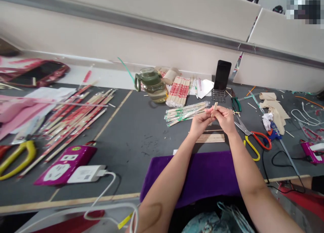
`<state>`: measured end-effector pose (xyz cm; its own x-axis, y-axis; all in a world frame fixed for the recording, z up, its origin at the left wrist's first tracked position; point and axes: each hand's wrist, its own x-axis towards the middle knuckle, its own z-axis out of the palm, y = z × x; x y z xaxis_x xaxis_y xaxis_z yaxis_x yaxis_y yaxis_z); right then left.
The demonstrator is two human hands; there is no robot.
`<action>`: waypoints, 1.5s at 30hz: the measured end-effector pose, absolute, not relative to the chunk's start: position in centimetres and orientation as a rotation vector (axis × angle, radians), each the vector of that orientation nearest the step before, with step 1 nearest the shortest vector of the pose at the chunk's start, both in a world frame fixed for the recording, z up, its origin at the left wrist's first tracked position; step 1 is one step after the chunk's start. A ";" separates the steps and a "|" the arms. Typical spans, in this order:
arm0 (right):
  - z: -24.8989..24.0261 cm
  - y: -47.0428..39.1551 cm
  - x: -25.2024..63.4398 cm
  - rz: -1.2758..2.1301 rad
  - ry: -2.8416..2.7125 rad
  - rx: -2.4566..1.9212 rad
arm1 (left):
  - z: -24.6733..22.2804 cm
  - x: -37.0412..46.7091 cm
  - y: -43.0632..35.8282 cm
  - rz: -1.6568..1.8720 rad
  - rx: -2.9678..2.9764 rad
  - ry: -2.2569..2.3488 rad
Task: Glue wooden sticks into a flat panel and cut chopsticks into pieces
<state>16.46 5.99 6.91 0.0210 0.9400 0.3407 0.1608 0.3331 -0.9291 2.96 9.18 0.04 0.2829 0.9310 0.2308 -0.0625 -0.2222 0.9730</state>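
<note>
My left hand (199, 123) and my right hand (224, 118) meet above the table, fingers closed on a few short wooden sticks (215, 106) held upright between them. The fingers hide most of these sticks. Just below my hands, a flat row of wooden sticks (211, 138) lies side by side on the dark table. Left of my hands are chopsticks in clear and green wrappers (186, 112). A purple cloth (210, 172) lies under my forearms. Scissors with red and yellow handles (250, 134) rest open to the right.
A glass jug with a green lid (152, 86) stands behind, beside red-wrapped chopsticks (178, 91). A phone (222, 76) leans on a wire stand. Pliers (236, 101) and a blue glue gun (274, 132) are right. Left lie more chopsticks (78, 113) and a purple power strip (73, 160).
</note>
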 end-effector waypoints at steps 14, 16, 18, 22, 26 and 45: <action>9.1 4.8 16.6 0.956 -1.336 -1.108 | 4.4 1.9 6.8 0.966 1.233 0.732; 9.5 4.6 16.9 0.992 -1.306 -1.116 | 4.9 1.6 6.3 0.892 1.164 0.736; 9.6 4.4 17.3 0.989 -1.263 -1.159 | 5.3 1.5 6.1 0.829 1.121 0.750; 9.2 3.4 18.3 0.987 -1.215 -1.271 | 5.8 1.4 5.8 0.691 1.137 0.745; 8.1 2.2 18.6 1.067 -1.086 -1.298 | 6.0 1.6 5.3 0.545 1.171 0.697; 5.6 -2.4 20.6 0.858 -1.087 -1.434 | 6.2 3.9 3.5 0.636 0.843 0.738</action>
